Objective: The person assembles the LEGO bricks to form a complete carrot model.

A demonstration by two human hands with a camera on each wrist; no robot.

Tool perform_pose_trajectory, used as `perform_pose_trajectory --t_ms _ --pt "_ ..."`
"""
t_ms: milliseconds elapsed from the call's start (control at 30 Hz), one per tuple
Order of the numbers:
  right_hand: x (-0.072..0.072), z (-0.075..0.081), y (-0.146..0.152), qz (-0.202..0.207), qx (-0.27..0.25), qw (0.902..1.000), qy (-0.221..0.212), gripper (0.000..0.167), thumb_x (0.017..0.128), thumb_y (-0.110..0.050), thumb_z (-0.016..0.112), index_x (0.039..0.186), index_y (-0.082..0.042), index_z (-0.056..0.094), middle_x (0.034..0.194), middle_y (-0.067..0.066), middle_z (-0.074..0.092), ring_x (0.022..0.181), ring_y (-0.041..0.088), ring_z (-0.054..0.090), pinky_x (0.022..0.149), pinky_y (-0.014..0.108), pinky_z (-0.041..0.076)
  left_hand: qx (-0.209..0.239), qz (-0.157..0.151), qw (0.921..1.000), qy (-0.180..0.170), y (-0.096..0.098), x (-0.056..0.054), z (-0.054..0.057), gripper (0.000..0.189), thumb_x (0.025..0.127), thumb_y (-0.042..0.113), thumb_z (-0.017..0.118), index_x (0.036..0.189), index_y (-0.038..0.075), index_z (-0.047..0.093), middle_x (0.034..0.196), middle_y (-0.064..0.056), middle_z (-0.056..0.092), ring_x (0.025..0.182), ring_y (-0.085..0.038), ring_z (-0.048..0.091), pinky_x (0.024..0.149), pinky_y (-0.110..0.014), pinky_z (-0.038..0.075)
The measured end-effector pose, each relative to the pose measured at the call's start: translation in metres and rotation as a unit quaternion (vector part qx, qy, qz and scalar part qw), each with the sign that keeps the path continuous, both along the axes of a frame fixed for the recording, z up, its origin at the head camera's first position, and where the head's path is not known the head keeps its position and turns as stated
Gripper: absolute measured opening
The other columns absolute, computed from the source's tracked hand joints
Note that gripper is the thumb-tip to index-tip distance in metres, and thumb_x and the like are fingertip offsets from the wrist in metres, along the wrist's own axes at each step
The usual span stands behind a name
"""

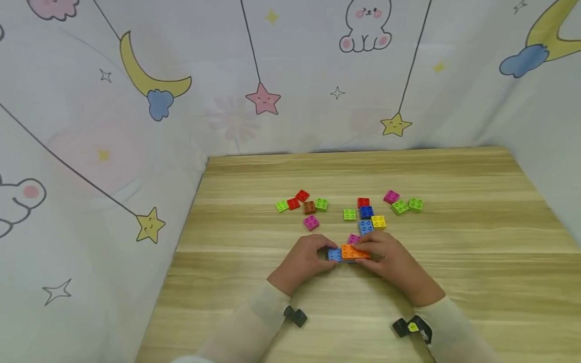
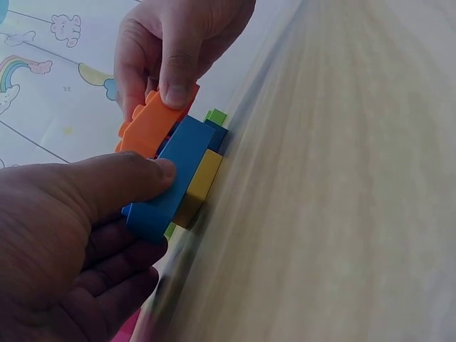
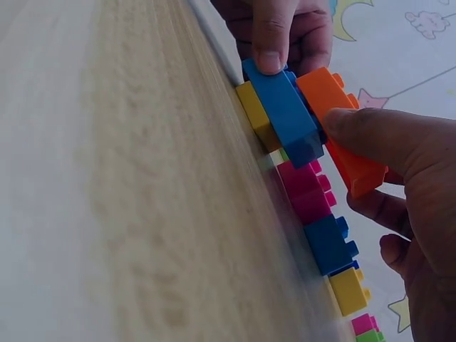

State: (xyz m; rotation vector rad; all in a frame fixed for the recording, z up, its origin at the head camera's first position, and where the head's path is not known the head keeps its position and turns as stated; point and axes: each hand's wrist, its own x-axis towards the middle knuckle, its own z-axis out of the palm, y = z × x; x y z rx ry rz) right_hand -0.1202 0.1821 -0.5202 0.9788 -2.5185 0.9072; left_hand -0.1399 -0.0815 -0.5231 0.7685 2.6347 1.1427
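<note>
My left hand point(image 1: 303, 263) pinches one end of a long blue building brick point(image 2: 178, 167), with the thumb along its side. A yellow brick point(image 3: 256, 114) sits right against the blue one's underside. From the other side, my right hand point(image 1: 394, 262) grips a long orange brick point(image 1: 354, 251) between thumb and fingers. The orange brick lies over the blue brick's studded side, shifted toward the right, leaving the blue studs at the left end uncovered. In the right wrist view it is tilted against the blue brick, with a narrow gap between them.
Just beyond the hands stand a magenta brick point(image 1: 354, 238), a light blue brick point(image 1: 365, 227) and a yellow brick point(image 1: 379, 222). Farther back are a dark blue brick point(image 1: 366, 212) and several red, green, brown and magenta ones. A printed curtain point(image 1: 308, 121) borders the wooden table point(image 1: 236, 302).
</note>
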Motion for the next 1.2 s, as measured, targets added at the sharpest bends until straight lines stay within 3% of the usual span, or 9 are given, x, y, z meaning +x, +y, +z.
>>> perform_pose_trajectory --t_ms 233,367,567,733,967,1200 --pt "-0.0012 -0.0001 -0.0030 -0.005 0.012 0.9999 -0.010 0.036 0.077 -0.018 0.094 0.108 -0.007 0.079 0.121 0.001 0.072 0.113 0.024 0.063 0.099 0.040 0.048 0.003 -0.001 1.0000 -0.005 -0.0002 -0.0002 0.0008 0.031 0.086 0.026 0.087 0.114 0.018 0.077 0.111 0.011 0.073 0.105 -0.008 0.063 0.099 -0.027 0.052" --pt "-0.0012 0.0000 -0.0045 -0.010 0.016 0.9998 -0.006 0.038 0.077 -0.020 0.094 0.109 -0.008 0.077 0.118 0.001 0.074 0.110 0.025 0.064 0.096 0.043 0.048 0.001 -0.002 1.0000 -0.008 0.0003 -0.0005 0.0009 0.031 0.086 0.026 0.087 0.114 0.019 0.077 0.111 0.011 0.073 0.105 -0.008 0.063 0.099 -0.027 0.052" --pt "-0.0048 -0.0009 -0.0060 0.038 0.027 0.9986 0.026 0.045 0.079 -0.015 0.091 0.121 -0.011 0.078 0.118 0.003 0.073 0.105 0.024 0.063 0.088 0.043 0.050 0.005 -0.001 1.0000 -0.008 0.0001 -0.0007 -0.0001 0.031 0.085 0.026 0.088 0.114 0.018 0.077 0.111 0.010 0.073 0.105 -0.008 0.063 0.099 -0.027 0.052" --pt "-0.0063 -0.0021 -0.0061 0.058 0.021 0.9968 0.051 0.044 0.078 -0.013 0.090 0.120 -0.013 0.079 0.120 0.005 0.073 0.107 0.026 0.064 0.086 0.044 0.050 0.004 -0.004 1.0000 -0.003 -0.0001 -0.0005 0.0000 0.032 0.086 0.025 0.087 0.115 0.017 0.077 0.111 0.010 0.073 0.104 -0.007 0.063 0.098 -0.026 0.052" --pt "-0.0052 -0.0026 -0.0063 0.053 0.019 0.9975 0.041 0.040 0.078 -0.013 0.091 0.116 -0.014 0.081 0.117 0.000 0.073 0.107 0.024 0.063 0.090 0.045 0.049 0.005 -0.005 1.0000 -0.007 0.0000 0.0001 0.0014 0.031 0.086 0.025 0.087 0.114 0.017 0.077 0.111 0.009 0.072 0.104 -0.007 0.063 0.098 -0.026 0.052" --pt "-0.0015 -0.0016 -0.0084 0.039 0.022 0.9990 0.004 0.039 0.079 -0.012 0.090 0.117 -0.015 0.081 0.118 -0.002 0.072 0.110 0.022 0.063 0.092 0.044 0.050 0.004 -0.003 0.9999 -0.010 0.0004 0.0013 0.0020 0.031 0.085 0.025 0.088 0.114 0.018 0.077 0.112 0.009 0.073 0.105 -0.007 0.063 0.098 -0.027 0.052"
